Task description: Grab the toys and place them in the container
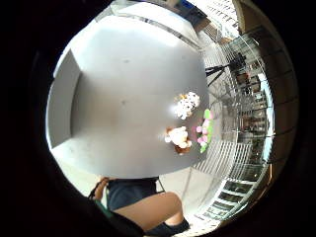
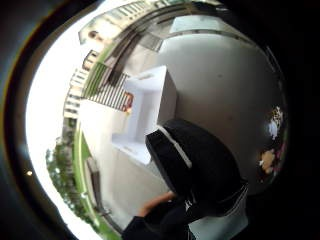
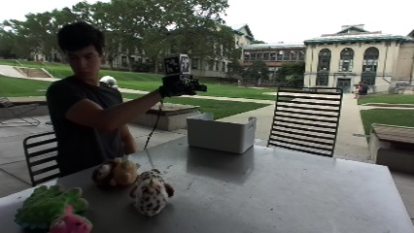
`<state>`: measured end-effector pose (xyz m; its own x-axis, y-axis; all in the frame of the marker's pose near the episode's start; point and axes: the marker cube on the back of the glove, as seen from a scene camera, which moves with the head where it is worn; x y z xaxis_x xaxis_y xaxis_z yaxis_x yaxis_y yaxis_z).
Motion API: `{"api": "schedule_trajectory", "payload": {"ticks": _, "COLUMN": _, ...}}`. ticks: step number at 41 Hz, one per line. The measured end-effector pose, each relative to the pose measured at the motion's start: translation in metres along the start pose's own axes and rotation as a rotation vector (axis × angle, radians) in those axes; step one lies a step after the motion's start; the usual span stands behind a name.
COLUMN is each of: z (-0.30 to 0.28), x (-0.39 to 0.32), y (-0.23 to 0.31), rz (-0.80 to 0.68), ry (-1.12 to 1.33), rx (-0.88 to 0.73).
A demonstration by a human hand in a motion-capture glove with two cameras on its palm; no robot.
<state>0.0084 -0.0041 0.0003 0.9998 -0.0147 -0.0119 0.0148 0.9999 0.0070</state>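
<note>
Presently on the grey bench (image 3: 278,184): one white container (image 3: 220,132), open-topped, at the far edge. Three soft toys grouped at the near end, well apart from the container: a brown plush toy (image 3: 115,173); a spotted white plush toy (image 3: 150,192) just beside it; a green-and-pink plush toy (image 3: 50,210) nearest the corner. Gloved right hand (image 3: 176,87) raised in the air above the bench, between person and container, holding nothing; whether its fingers are curled or straight cannot be told.
</note>
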Motion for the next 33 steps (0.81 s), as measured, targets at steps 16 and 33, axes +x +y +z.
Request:
{"api": "schedule_trajectory", "payload": {"ticks": 16, "z": -0.006, "x": 0.01, "y": -0.003, "rz": 0.037, "ry": 0.01, "rx": 0.0}}
{"api": "schedule_trajectory", "payload": {"ticks": 33, "z": -0.023, "x": 0.038, "y": 0.039, "rz": -0.003, "ry": 0.079, "rx": -0.021}}
